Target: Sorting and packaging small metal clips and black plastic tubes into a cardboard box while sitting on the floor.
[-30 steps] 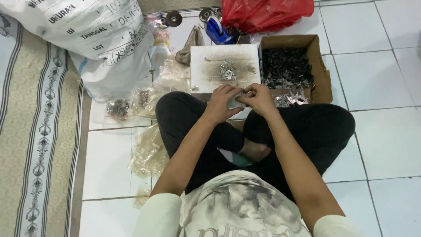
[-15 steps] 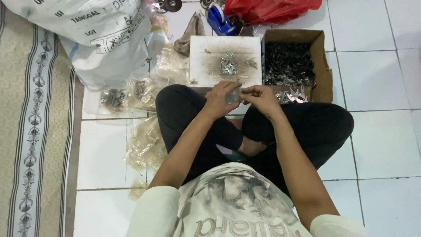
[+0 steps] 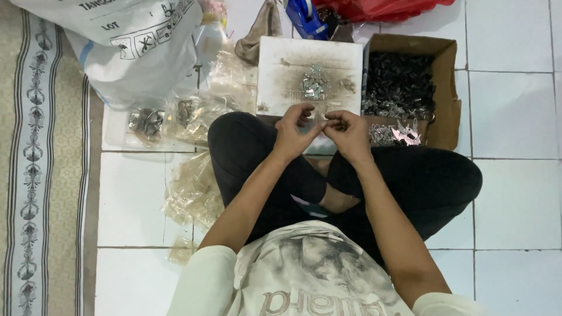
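I sit cross-legged in black trousers on a white tiled floor. My left hand [image 3: 294, 131] and my right hand [image 3: 346, 133] meet fingertip to fingertip above my knees, pinching a small item between them that is too small to make out. Just beyond them lies a stained white board [image 3: 287, 70] with a little heap of small metal pieces [image 3: 315, 86]. To the right of the board stands a brown cardboard box [image 3: 449, 93] full of dark metal pieces.
Clear plastic bags [image 3: 193, 187] lie at my left knee, some with metal parts [image 3: 146, 121] in them. A large white sack [image 3: 134, 41] stands at the back left, a patterned mat [image 3: 35, 175] along the left edge, a red bag [image 3: 380, 9] at the back.
The view has shifted so the board and box sit lower in frame. My hands stay together, fingers working on the small item; they have risen slightly toward the board.
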